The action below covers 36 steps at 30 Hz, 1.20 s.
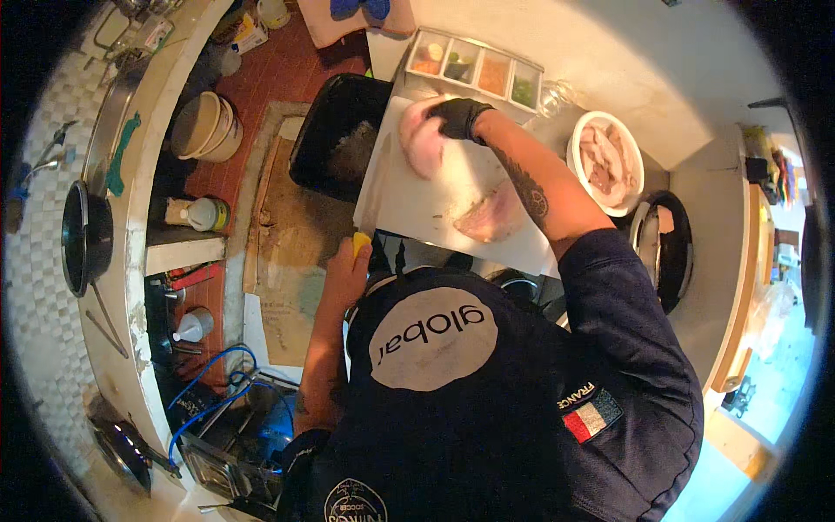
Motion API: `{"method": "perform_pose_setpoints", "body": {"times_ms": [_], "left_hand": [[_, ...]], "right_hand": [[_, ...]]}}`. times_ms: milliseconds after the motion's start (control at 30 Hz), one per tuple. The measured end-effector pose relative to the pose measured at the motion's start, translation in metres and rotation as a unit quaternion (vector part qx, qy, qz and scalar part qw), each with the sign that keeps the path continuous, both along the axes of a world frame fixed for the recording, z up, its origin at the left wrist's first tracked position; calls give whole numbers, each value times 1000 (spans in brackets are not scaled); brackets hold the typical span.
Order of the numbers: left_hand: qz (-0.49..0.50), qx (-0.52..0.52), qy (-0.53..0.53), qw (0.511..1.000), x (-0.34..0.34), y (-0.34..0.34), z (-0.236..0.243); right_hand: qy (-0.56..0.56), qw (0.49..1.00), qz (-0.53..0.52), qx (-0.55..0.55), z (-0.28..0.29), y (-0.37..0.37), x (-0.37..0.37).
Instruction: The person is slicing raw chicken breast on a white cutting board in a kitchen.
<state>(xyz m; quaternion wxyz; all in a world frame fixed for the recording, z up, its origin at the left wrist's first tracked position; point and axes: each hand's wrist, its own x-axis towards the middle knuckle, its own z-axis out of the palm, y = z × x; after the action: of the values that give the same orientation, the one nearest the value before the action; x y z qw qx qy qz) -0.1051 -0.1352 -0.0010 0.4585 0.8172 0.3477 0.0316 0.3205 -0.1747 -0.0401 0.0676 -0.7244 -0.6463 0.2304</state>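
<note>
My right hand, in a black glove, grips a pink piece of fish or meat near the far end of the white board. A second pinkish piece with a darker, speckled edge lies on the board's nearer part, under my right forearm. My bare left hand is closed on a yellow object at the board's near left corner; the rest of that object is hidden.
A black tub is left of the board, a four-compartment container behind it. A white bowl of pale strips and a dark round pan sit right. Cream buckets and a counter with a black pan are further left.
</note>
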Motion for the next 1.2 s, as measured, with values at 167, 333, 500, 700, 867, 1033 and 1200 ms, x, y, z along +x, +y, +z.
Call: {"method": "perform_pose_setpoints", "body": {"times_ms": [167,333,500,700,867,1033,1200], "left_hand": [[-36,-21,-1,999,12,-3,4],[-117,-17,43,992,29,-9,22],[-210,-2,69,975,58,-13,31],[-287,-14,95,953,97,-18,42],[-321,46,97,941,102,-21,47],[-328,59,134,933,95,-22,60],[-310,64,81,945,80,-29,92]], "right_hand": [[-47,979,-161,113,53,-16,0],[140,885,-400,194,50,-131,-11],[358,635,-662,174,2,-257,-101],[590,478,-628,171,-1,-243,-180],[539,511,-641,192,8,-214,-174],[427,602,-631,239,6,-196,-164],[457,598,-617,228,1,-191,-165]]}}
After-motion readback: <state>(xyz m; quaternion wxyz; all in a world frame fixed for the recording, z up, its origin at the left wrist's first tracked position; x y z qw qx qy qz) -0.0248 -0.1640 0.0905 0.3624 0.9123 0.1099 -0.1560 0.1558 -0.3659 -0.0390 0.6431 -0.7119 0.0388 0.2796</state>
